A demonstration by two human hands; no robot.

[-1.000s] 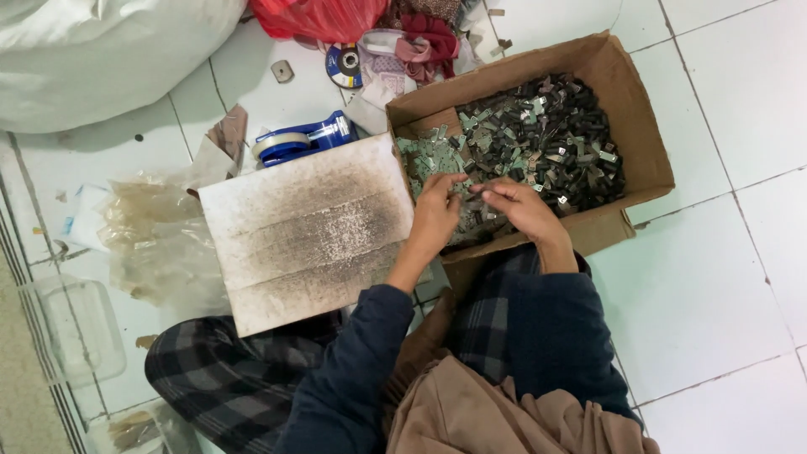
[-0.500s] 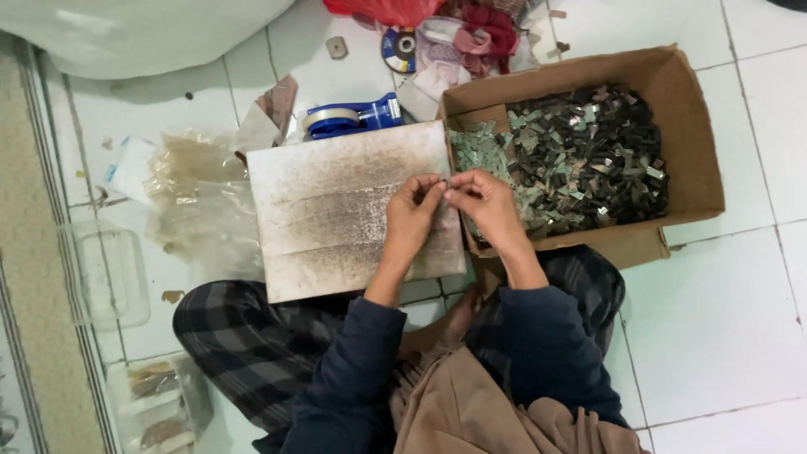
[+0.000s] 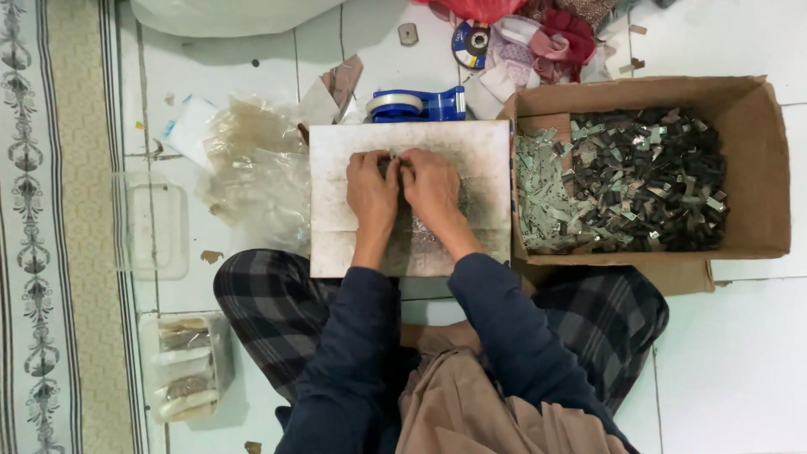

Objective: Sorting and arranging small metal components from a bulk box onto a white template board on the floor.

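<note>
Both hands, left hand [image 3: 371, 189] and right hand [image 3: 430, 187], meet fingertip to fingertip near the far edge of a white board [image 3: 487, 168] (scuffed grey at its middle), pinching a small metal piece [image 3: 393, 157] too tiny to make out. The board lies on the floor, touching a cardboard box [image 3: 756, 168] of dark metal clips [image 3: 647, 181].

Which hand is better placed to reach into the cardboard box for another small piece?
Probably the right hand. It rests on the white board on the side nearer the cardboard box, which sits directly to that side. The left hand would have to cross over it.
</note>
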